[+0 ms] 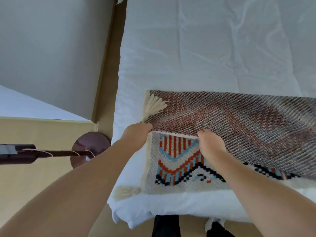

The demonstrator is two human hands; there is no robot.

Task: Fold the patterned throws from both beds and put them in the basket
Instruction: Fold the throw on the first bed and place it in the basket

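Our forearms reach over the near edge of the bed, where the patterned throw lies half folded, its muted underside turned over the bright face. We pinch the folded edge with our left hand at the corner and our right hand beside it, both clamped on the throw.

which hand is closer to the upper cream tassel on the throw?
Left. The left hand grips the folded edge of the throw just below the upper tassel; the right hand pinches the same edge farther to the right.
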